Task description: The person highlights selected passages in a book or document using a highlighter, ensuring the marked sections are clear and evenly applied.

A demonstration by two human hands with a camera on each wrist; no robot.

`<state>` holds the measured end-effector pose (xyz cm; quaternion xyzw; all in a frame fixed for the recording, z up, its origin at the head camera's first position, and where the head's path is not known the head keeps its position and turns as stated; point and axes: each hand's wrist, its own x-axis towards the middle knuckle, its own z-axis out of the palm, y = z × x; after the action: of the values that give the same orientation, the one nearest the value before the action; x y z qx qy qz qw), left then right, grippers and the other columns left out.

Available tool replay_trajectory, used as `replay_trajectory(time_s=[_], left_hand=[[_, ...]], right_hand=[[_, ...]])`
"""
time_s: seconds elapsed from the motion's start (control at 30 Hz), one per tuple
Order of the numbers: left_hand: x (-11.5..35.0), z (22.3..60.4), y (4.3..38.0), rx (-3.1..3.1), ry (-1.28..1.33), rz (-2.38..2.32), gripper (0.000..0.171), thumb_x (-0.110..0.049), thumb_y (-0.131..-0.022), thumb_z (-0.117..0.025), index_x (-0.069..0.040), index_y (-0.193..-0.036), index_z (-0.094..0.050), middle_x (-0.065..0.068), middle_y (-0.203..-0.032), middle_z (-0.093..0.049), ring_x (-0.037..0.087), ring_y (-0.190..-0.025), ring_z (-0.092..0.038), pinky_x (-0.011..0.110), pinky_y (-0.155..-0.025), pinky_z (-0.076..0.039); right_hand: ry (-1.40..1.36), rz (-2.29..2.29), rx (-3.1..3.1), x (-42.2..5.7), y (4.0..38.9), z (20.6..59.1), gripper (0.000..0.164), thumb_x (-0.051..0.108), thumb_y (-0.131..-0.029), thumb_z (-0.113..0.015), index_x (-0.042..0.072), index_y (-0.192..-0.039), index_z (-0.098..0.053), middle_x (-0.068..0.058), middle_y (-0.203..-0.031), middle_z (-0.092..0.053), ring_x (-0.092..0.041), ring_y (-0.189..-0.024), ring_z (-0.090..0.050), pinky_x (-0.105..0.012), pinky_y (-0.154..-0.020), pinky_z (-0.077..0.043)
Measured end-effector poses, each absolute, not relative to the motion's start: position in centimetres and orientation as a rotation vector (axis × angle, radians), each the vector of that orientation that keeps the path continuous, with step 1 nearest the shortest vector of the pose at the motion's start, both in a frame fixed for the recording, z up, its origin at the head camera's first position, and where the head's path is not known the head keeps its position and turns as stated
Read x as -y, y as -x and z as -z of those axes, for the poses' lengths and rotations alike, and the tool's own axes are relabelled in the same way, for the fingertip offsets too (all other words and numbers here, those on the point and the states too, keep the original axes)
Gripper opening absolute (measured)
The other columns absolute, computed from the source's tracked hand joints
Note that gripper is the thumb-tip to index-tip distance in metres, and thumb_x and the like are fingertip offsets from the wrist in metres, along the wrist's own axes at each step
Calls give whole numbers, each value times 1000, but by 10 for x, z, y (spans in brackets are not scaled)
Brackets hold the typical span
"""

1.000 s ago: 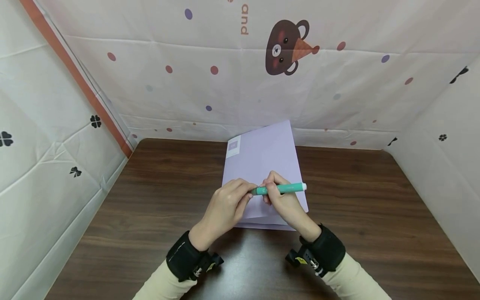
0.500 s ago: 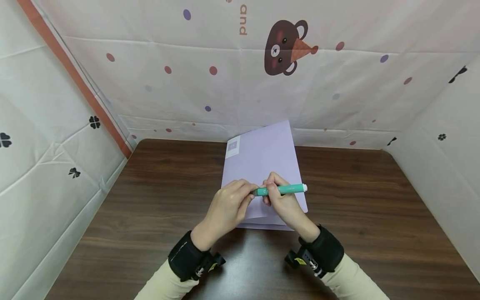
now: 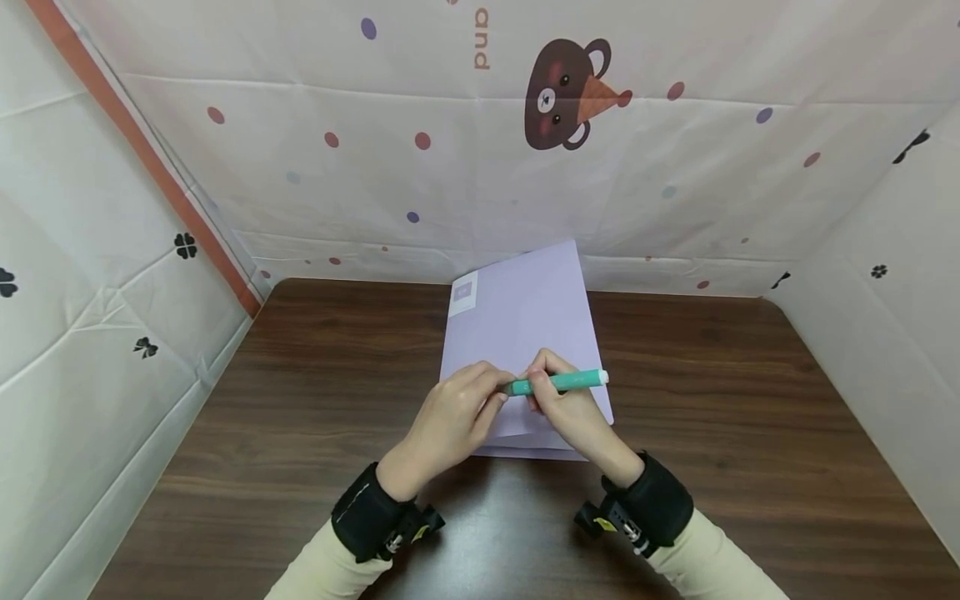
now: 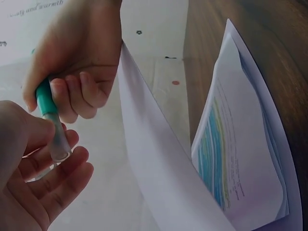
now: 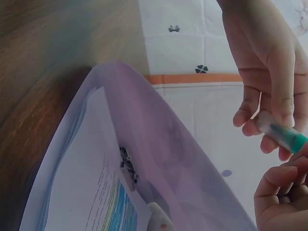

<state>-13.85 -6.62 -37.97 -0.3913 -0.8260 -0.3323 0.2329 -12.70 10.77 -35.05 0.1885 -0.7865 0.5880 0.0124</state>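
A green felt-tip marker (image 3: 577, 380) is held between both hands above a lilac folder (image 3: 517, 317). My right hand (image 3: 576, 418) grips its green barrel (image 4: 45, 96) with curled fingers. My left hand (image 3: 450, 421) pinches the clear cap (image 4: 59, 142) between thumb and fingers, its other fingers loosely bent. In the right wrist view the cap (image 5: 276, 131) sits against the green part, and a dark shape shows through it. The folder's cover stands partly raised. Inside lie printed sheets (image 5: 82, 173) with blue and yellow-green coloured bands, next to a dark metal clip (image 5: 127, 166).
The folder lies on a dark wooden table (image 3: 345, 375), its far end near the back wall. White printed cloth (image 3: 337, 183) hangs at the back and both sides. A white label (image 3: 462, 293) marks the folder's far left corner. Each wrist wears a black strap with a camera.
Both hands keep their hold on the marker and cap, almost in the same place. The head view shifts very slightly.
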Motion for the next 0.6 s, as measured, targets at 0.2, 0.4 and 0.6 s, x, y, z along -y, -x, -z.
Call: replay_trajectory(time_s=[0.2, 0.4, 0.6], left_hand=[[68, 383, 139, 2272, 1103, 931, 13, -11, -87, -57, -10, -100, -60, -4, -91, -59, 5, -74, -46, 18, -60, -41], [72, 386, 140, 2321, 1107, 825, 30, -14, -86, -58, -12, -115, -56, -2, -103, -60, 7, -87, -52, 23, -67, -47], [82, 390, 141, 2389, 1090, 717, 36, -18, -86, -58, -14, -122, -53, -1, -119, -54, 12, -109, -48, 31, -83, -47]], right_hand=[[-552, -1753, 2534, -111, 123, 345, 17, 10, -94, -42, 5, -79, -49, -15, -62, -50, -14, -52, -41, -24, -45, -31], [-521, -1749, 2514, -122, 129, 351, 16, 10, -93, -42, 6, -82, -53, -12, -61, -49, -15, -53, -42, -25, -45, -32], [-401, -1733, 2464, -146, 142, 360, 19, 17, -95, -43, 6, -83, -54, -9, -62, -49, -18, -53, -44, -25, -45, -35]])
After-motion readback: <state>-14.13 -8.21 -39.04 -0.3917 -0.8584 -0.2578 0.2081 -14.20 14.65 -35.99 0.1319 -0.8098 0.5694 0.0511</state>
